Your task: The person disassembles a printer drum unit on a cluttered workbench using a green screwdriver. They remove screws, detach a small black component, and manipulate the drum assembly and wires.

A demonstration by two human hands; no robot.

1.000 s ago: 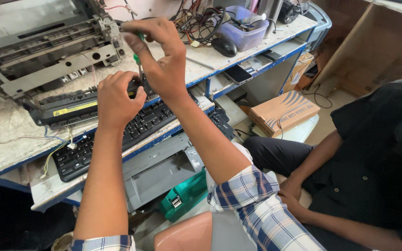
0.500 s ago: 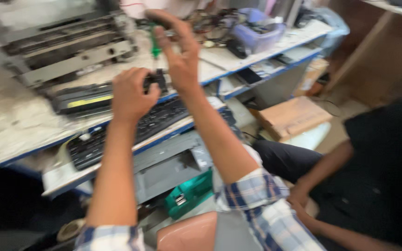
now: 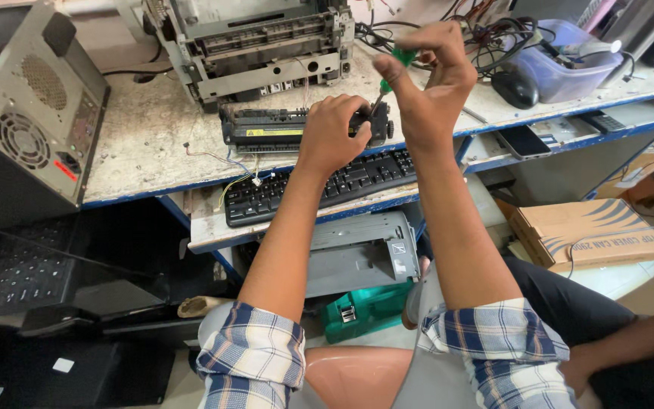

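The fuser unit [image 3: 281,130] was a long, narrow black assembly with a yellow label strip along its top face and a toothed gear at its right end. It lay lengthwise on the pale, speckled worktop [image 3: 145,144], near the front edge and just ahead of the stripped printer chassis [image 3: 259,45].

The left hand [image 3: 332,132] was closed over the right end of the fuser unit, fingers curled down across its top. The right hand [image 3: 427,79] was closed around a screwdriver [image 3: 392,70] with a green handle; the dark shaft angled down toward the unit's right end, where the tip was hidden behind the left hand.

The chassis was grey metal and plastic, open at the front, with rollers and slots exposed. A black keyboard [image 3: 319,185] sat on a lower shelf just below the unit. Thin coloured wires [image 3: 225,163] trailed from the unit's left side over the worktop edge. A grey computer tower [image 3: 28,113] with perforated vents stood at the left. A black mouse [image 3: 515,88] and a translucent purple tub [image 3: 569,64] sat at the right, and a cardboard box [image 3: 588,231] lay lower right.
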